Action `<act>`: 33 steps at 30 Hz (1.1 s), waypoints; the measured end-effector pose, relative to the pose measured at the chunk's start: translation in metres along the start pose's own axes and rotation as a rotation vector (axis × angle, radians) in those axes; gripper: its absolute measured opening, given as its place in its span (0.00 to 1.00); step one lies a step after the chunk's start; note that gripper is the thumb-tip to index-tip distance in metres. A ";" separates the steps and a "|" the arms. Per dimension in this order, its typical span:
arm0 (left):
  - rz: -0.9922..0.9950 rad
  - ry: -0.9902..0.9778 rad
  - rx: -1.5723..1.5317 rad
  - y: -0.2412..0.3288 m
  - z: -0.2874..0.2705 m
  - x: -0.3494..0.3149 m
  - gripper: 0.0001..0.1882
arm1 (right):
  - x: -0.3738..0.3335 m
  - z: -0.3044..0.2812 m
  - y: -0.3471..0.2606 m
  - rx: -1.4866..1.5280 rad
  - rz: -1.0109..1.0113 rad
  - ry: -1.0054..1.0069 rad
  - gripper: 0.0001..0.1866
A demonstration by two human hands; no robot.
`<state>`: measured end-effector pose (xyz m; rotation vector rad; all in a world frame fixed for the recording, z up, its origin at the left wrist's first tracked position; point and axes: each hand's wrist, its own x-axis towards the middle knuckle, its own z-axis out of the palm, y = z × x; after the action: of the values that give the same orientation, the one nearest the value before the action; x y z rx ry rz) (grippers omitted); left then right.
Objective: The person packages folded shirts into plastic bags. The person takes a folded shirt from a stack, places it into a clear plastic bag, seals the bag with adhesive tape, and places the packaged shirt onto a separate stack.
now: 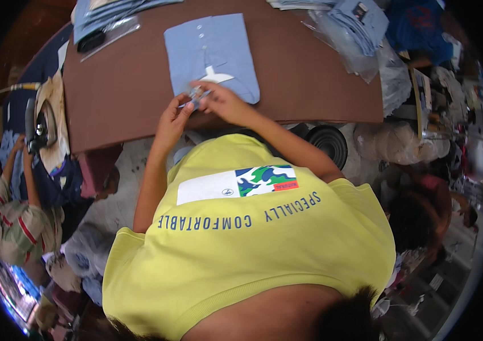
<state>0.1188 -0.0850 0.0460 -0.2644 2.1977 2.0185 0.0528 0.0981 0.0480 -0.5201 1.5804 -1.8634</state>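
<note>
A folded light blue shirt (224, 48) lies on the brown-covered table in front of me, its button row running lengthwise. Across its near end rests a white shaped piece (212, 75), partly hidden by my fingers. Just over that end, my left hand (174, 111) and my right hand (222, 102) meet with fingertips closed on a small clear and greyish item (197, 94). Blur and my fingers keep its kind from showing. My right wrist passes close to the shirt's near right corner.
Stacked blue shirts (102, 14) and a black object (91, 41) on a clear bag lie at the table's far left. More folded shirts (361, 23) and plastic bags (349, 54) fill the far right. At left, a person (25, 224) works near an iron (39, 128).
</note>
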 end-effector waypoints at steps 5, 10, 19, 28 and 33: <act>-0.137 0.056 -0.338 0.001 -0.004 0.036 0.10 | 0.000 0.003 -0.018 -0.450 -0.236 -0.016 0.28; -0.127 0.440 -0.150 -0.023 -0.091 0.082 0.12 | -0.008 -0.059 -0.005 -0.661 -0.200 0.274 0.14; -0.117 1.048 0.944 0.002 -0.074 0.118 0.32 | -0.033 -0.295 -0.024 -1.252 -0.119 1.071 0.13; 0.627 0.517 0.811 0.046 0.098 0.170 0.30 | 0.010 -0.329 -0.028 -1.508 -0.061 1.083 0.07; 0.718 0.253 0.741 0.065 0.168 0.193 0.35 | -0.036 -0.252 -0.042 -1.459 -0.466 0.929 0.09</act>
<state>-0.0858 0.0814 0.0517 0.4396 3.3458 1.2361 -0.0959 0.3089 0.0415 -0.6381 3.6371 -0.8162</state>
